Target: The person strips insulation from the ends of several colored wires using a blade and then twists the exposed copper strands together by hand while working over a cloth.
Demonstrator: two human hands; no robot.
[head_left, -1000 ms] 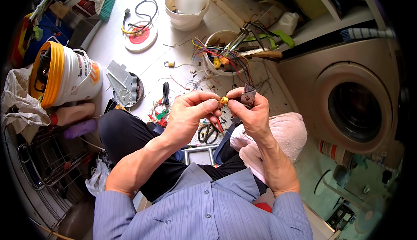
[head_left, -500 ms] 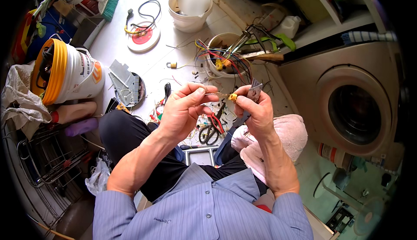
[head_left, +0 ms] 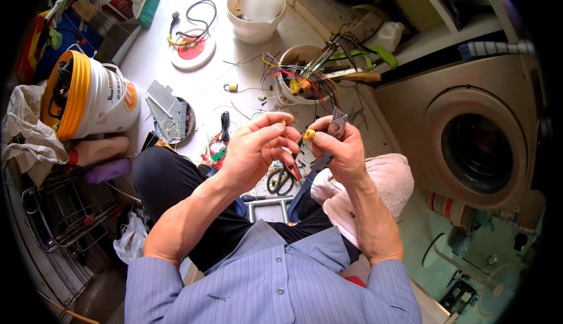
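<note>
My right hand is closed on a small yellow part, which looks like a wound coil, between thumb and forefinger. The same hand also holds a flat grey piece, like a blade or metal plate, that sticks out above and below the fingers. Just left of it, my left hand pinches thumb against forefinger; what lies in the pinch is too small to make out, with a coppery tint at the tips. Below the hands lie black-handled scissors and a red-handled tool, partly covered by the left fingers.
A bucket of tools and coloured wires stands ahead, beside a white bucket. A corded red-and-white disc and a small padlock-shaped piece lie on the floor. To the right are a washing machine and a pink towel.
My right hand has shifted slightly left with the yellow part and grey piece. The thin strand seen earlier between the hands no longer shows. My left hand keeps its pinch, its other fingers somewhat extended.
</note>
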